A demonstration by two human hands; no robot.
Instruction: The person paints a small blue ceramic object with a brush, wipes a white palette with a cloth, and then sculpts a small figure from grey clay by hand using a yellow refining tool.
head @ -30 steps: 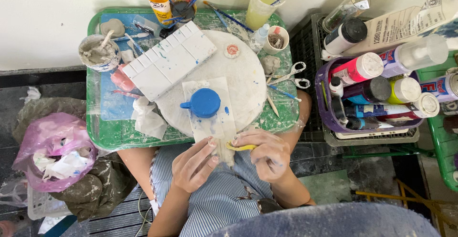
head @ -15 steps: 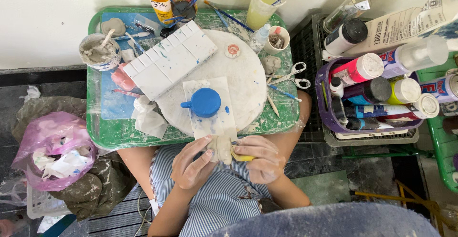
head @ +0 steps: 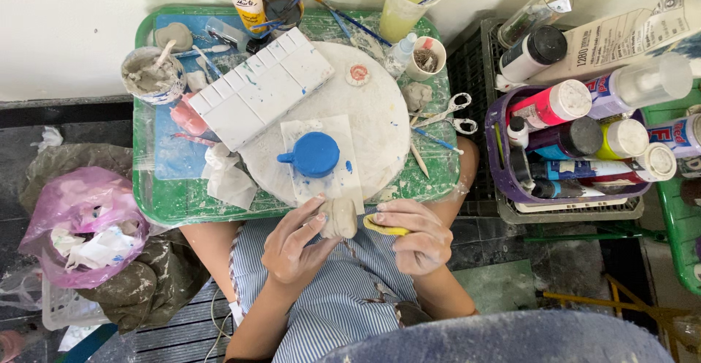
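**A:** Why is the clay piece [head: 339, 218] held up off the tray [head: 164, 206] instead of lying on it?

**B:** My guess is that holding it lets every side be reached. The left hand [head: 298, 246] cradles it just past the tray's near edge, above the striped apron [head: 332, 301]. The fingers [head: 310, 213] curl round its left side, thumb underneath, so they are partly closed on it and not squeezing hard, by the look of it.

**A:** And the other hand?

**B:** The right hand [head: 415, 235] is closed on a small yellow sponge [head: 383, 226], pinched flat between thumb and fingers, its tip almost touching the clay. Held that way it can be drawn along the surface.

**A:** What does the piece look like?

**B:** Small, rounded, pale grey-beige, matte, unpainted. It seems smooth on top; I cannot tell its exact form because the fingers hide the lower part.

**A:** The rest looks arranged for reach.

**B:** Seems so. The round white board [head: 365, 115] sits in the middle of the tray, with a blue painted cup [head: 314, 154] upside down on a sheet of paper [head: 321, 180], likely so drips stay off the board. The white palette [head: 259, 89] lies slanted on the left, a bowl of clay slurry [head: 151, 75] behind it, scissors [head: 453, 111] on the right. Paint bottles [head: 555, 104] lie in a purple basket [head: 504, 180] beside the tray.
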